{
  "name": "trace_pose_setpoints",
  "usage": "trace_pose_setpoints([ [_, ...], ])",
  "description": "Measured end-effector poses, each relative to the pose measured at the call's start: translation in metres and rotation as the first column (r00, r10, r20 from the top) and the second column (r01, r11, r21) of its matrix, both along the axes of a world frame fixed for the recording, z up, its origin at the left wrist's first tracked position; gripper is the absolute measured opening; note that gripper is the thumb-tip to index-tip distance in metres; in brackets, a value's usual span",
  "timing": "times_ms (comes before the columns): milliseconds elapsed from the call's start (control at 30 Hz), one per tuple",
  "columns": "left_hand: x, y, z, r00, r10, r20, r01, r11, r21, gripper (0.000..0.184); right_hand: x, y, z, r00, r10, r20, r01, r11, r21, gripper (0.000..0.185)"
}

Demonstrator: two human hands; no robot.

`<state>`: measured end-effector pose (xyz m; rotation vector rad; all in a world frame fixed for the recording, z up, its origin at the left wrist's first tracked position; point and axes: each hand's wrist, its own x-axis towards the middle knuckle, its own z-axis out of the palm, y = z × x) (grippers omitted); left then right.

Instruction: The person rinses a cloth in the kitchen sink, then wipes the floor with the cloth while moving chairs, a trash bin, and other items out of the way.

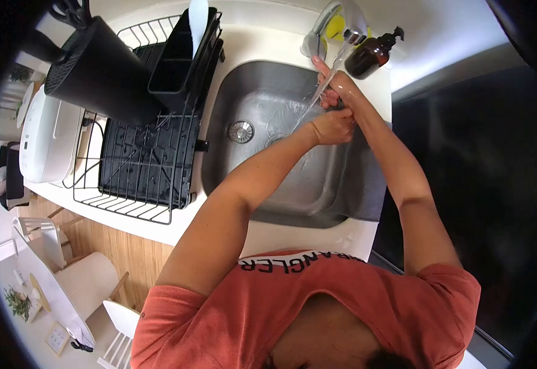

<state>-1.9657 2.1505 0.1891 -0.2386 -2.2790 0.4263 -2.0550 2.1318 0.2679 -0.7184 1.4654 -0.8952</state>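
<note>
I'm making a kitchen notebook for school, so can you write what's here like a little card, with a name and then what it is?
Place: kitchen sink, metal, with a round drain
Water: running from the tap
Right hand: at the running water
Left hand: curled, close to the right hand; can't tell if it holds anything
Beside tap: brown pump bottle
Left of sink: black dish rack; black block with dark handles
Shirt: red, with lettering
</note>
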Motion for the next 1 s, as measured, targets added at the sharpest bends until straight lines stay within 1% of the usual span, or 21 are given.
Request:
trace_pose_setpoints([
  [67,0.001,-0.001,-0.007,0.996,0.073,0.055,-0.075,0.997,0.034,0.016,0.004,-0.008,-0.01,0.994,0.007,-0.105,-0.008,1.0,-0.011,0.061],
  [100,0.005,0.004,-0.008,0.986,0.13,0.107,-0.137,0.989,0.058,0.018,0.013,-0.008,-0.008,0.962,-0.032,-0.27,0.036,0.999,0.009,0.06],
  [167,0.012,0.009,-0.007,0.979,0.136,0.154,-0.149,0.985,0.081,0.019,0.011,-0.011,-0.017,0.991,0.058,-0.118,-0.054,0.998,0.037,0.059],
  [267,0.016,0.02,-0.009,0.965,0.172,0.197,-0.197,0.974,0.114,0.021,0.013,-0.005,-0.012,0.991,0.126,-0.046,-0.125,0.992,0.016,0.057],
  [300,0.019,0.027,-0.014,0.966,0.188,0.178,-0.21,0.971,0.115,0.021,0.019,0.0,-0.016,0.991,0.129,-0.048,-0.128,0.992,0.019,0.057],
  [367,0.027,0.036,-0.022,0.964,0.219,0.152,-0.236,0.966,0.106,0.021,0.037,0.01,-0.028,0.934,0.179,-0.31,-0.153,0.982,0.108,0.054],
  [400,0.033,0.044,-0.024,0.97,0.205,0.133,-0.221,0.968,0.117,0.021,0.044,0.018,-0.032,0.956,0.192,-0.224,-0.16,0.975,0.153,0.052],
  [433,0.039,0.054,-0.027,0.975,0.189,0.114,-0.203,0.97,0.134,0.021,0.051,0.025,-0.036,0.955,0.196,-0.223,-0.163,0.974,0.156,0.052],
  [467,0.045,0.062,-0.031,0.957,0.192,0.218,-0.222,0.968,0.121,0.022,0.058,0.032,-0.039,0.934,0.274,-0.229,-0.236,0.955,0.181,0.05],
  [500,0.047,0.067,-0.036,0.956,0.193,0.219,-0.224,0.966,0.127,0.022,0.063,0.038,-0.045,0.908,0.35,-0.229,-0.306,0.929,0.207,0.049],
  [533,0.05,0.074,-0.042,0.905,0.207,0.371,-0.277,0.95,0.145,0.023,0.069,0.041,-0.053,0.833,0.437,-0.339,-0.385,0.898,0.213,0.048],
  [567,0.053,0.083,-0.047,0.831,0.206,0.516,-0.328,0.932,0.156,0.023,0.075,0.047,-0.06,0.835,0.439,-0.332,-0.384,0.897,0.22,0.048],
  [600,0.057,0.09,-0.045,0.83,0.199,0.52,-0.325,0.932,0.161,0.023,0.085,0.053,-0.061,0.818,0.457,-0.349,-0.41,0.889,0.204,0.044],
  [667,0.064,0.094,-0.036,0.822,0.246,0.514,-0.342,0.935,0.099,0.024,0.097,0.062,-0.054,0.767,0.485,-0.42,-0.446,0.874,0.195,0.033],
  [700,0.064,0.098,-0.037,0.819,0.251,0.516,-0.347,0.933,0.097,0.024,0.099,0.066,-0.06,0.765,0.489,-0.419,-0.45,0.871,0.194,0.033],
  [767,0.065,0.105,-0.038,0.728,0.303,0.615,-0.377,0.926,-0.01,0.028,0.104,0.073,-0.07,0.73,0.487,-0.479,-0.48,0.865,0.148,0.029],
  [800,0.067,0.107,-0.041,0.725,0.31,0.615,-0.384,0.923,-0.013,0.028,0.107,0.075,-0.072,0.727,0.491,-0.479,-0.486,0.862,0.145,0.029],
  [867,0.075,0.114,-0.049,0.691,0.419,0.589,-0.383,0.903,-0.193,0.033,0.115,0.079,-0.078,0.568,0.495,-0.658,-0.517,0.836,0.183,0.031],
  [900,0.078,0.119,-0.045,0.683,0.426,0.593,-0.392,0.899,-0.195,0.033,0.115,0.081,-0.086,0.565,0.5,-0.656,-0.527,0.831,0.18,0.031],
  [967,0.08,0.126,-0.033,0.521,0.347,0.78,-0.408,0.904,-0.13,0.038,0.113,0.08,-0.101,0.386,0.605,-0.696,-0.644,0.717,0.267,0.031],
  [1000,0.076,0.13,-0.046,0.556,0.134,0.82,-0.482,0.856,0.187,0.038,0.118,0.088,-0.089,0.339,0.587,-0.735,-0.658,0.707,0.26,0.029],
])
